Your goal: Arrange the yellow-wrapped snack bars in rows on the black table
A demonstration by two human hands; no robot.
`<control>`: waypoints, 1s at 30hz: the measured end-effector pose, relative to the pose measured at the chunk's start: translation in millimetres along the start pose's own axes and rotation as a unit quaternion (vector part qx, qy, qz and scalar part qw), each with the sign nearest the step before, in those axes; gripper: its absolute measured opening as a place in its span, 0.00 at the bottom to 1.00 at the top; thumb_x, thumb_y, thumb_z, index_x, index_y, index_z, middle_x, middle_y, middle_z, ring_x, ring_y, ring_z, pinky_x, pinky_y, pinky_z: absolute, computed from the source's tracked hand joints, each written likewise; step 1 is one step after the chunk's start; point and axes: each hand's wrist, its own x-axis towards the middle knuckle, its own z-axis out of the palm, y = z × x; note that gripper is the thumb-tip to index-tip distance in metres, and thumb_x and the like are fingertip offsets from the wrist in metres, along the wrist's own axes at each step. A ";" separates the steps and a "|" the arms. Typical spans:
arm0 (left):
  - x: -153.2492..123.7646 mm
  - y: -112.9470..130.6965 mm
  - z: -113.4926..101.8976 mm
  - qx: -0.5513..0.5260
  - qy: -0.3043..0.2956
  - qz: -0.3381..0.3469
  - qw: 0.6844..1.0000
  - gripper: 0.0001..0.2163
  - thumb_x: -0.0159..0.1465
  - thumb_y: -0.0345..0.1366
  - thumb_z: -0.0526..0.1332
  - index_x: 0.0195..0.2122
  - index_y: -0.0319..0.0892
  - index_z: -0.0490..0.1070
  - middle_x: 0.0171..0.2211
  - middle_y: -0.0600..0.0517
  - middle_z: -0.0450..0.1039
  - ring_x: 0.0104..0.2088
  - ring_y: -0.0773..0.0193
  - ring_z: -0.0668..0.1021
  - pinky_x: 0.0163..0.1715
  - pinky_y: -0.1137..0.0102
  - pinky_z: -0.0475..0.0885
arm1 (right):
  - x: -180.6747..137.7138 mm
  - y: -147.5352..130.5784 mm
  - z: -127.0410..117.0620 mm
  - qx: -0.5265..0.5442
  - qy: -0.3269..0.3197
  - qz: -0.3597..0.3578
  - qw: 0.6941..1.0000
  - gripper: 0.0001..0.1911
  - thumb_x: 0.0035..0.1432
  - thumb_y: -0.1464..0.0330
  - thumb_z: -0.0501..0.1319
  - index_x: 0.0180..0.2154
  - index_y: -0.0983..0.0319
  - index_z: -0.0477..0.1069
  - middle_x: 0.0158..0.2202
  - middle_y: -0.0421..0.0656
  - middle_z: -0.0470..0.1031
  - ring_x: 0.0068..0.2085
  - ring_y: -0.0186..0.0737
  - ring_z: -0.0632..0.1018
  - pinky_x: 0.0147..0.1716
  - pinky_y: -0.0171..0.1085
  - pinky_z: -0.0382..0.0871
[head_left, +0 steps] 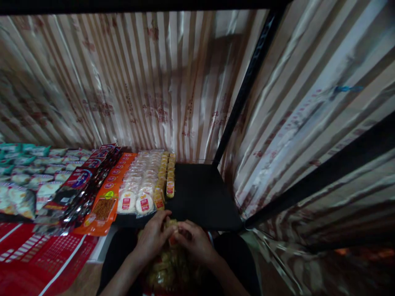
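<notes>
Left hand (155, 233) and right hand (197, 241): fingers clamped on yellow packet (173, 239), above glossy bag (165, 273). Packaged snacks (145, 202) line black shelf (200, 197) ahead.

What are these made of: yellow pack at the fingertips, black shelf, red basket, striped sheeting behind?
Yellow pack: probably plastic film, but blurred.
Black shelf: painted metal or coated board; flat, dark, fairly matte.
Red basket: likely moulded plastic; uniform colour, regular perforations.
Striped sheeting: thin plastic or coated fabric, semi-gloss; creases catch highlights.
</notes>
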 end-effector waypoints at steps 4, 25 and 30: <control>9.9 -6.0 13.4 -0.059 0.134 0.006 0.989 0.19 0.60 0.42 0.52 0.51 0.40 0.63 0.47 0.44 0.70 0.41 0.61 0.75 0.44 0.64 0.71 | 25.0 20.5 2.7 0.042 0.111 0.048 0.992 0.13 0.54 0.63 0.56 0.39 0.59 0.74 0.33 0.42 0.74 0.33 0.37 0.74 0.32 0.33 0.68; 33.3 -53.7 86.2 -0.058 0.177 0.044 0.981 0.22 0.58 0.23 0.46 0.53 0.38 0.62 0.60 0.42 0.58 0.60 0.59 0.61 0.58 0.57 0.61 | 101.7 29.6 26.3 -0.030 0.226 0.067 0.971 0.15 0.54 0.64 0.56 0.43 0.62 0.70 0.35 0.43 0.73 0.29 0.35 0.73 0.35 0.35 0.69; 32.4 -52.3 90.6 -0.050 0.169 0.048 0.983 0.23 0.60 0.24 0.44 0.57 0.39 0.59 0.62 0.43 0.54 0.62 0.61 0.58 0.60 0.59 0.58 | 99.7 34.7 33.4 0.004 0.240 0.061 0.969 0.19 0.54 0.64 0.57 0.47 0.63 0.68 0.40 0.46 0.71 0.31 0.35 0.74 0.36 0.36 0.70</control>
